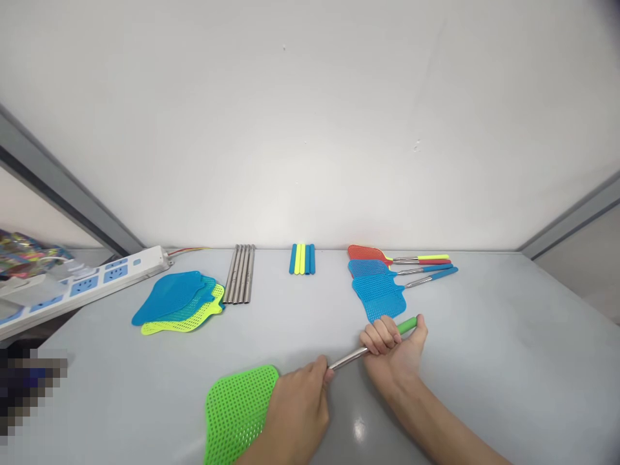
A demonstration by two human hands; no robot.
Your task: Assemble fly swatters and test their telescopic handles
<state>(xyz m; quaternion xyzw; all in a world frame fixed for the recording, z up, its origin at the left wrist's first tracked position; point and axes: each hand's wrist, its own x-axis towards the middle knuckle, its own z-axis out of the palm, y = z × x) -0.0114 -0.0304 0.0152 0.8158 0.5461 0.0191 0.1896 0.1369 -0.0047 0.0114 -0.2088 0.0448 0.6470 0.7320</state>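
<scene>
My left hand [298, 407] grips the neck of a green fly swatter where its mesh head [237, 410] meets the metal rod [347, 359]. My right hand [394, 349] is closed around the far end of the rod at the green handle grip [407, 325]. The swatter lies low over the grey table [508, 361], pointing from lower left to upper right.
Three finished swatters [380, 281] lie behind my right hand. A stack of loose blue and yellow mesh heads [179, 302], several metal rods [241, 273] and several coloured handle grips [302, 258] line the back. A white power strip [82, 284] sits far left.
</scene>
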